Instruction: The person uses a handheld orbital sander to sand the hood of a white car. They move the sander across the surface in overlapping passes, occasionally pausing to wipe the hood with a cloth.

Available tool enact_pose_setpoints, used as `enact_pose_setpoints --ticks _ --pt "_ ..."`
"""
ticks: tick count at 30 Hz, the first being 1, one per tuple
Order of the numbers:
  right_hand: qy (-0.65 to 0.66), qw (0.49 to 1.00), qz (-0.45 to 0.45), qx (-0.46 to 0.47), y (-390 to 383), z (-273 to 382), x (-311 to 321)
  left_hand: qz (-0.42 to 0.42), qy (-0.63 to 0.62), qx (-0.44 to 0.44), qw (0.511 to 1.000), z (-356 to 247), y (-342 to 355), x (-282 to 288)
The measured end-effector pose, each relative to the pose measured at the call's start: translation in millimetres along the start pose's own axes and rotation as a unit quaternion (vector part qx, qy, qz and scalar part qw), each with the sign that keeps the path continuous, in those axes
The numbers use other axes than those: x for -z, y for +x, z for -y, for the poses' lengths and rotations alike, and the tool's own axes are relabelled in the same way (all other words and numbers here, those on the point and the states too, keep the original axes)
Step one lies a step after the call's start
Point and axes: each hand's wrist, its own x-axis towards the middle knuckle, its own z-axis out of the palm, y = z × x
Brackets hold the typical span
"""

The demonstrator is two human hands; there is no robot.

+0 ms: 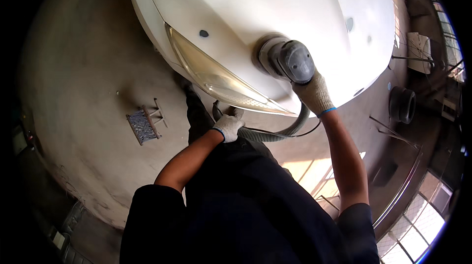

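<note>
A white car's hood (290, 3) fills the upper middle, with a yellowed headlight (211, 74) along its near left edge. On the hood rests a grey and black power sander (290, 60). My right hand (314, 95), in a knitted work glove with a blue cuff, is closed round its near end; the sander hides some of the fingers. A ribbed grey hose (275, 135) curves from below the sander toward my waist. My left hand (229, 126), gloved too, is closed on this hose just below the headlight. A thin black cable runs beside the hose.
A small folding stool (143, 125) with a patterned seat stands on the concrete floor at left. A dark grey spot (203, 33) marks the hood near the headlight. To the right are a black tire (403, 105) and metal stands (393, 131).
</note>
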Motion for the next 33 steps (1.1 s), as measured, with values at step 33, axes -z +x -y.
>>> enact_pose_setpoints --ticks 33 --pt "-0.002 0.993 0.117 0.011 376 435 -21 -0.252 -0.518 -0.092 0.812 60 -129 269"
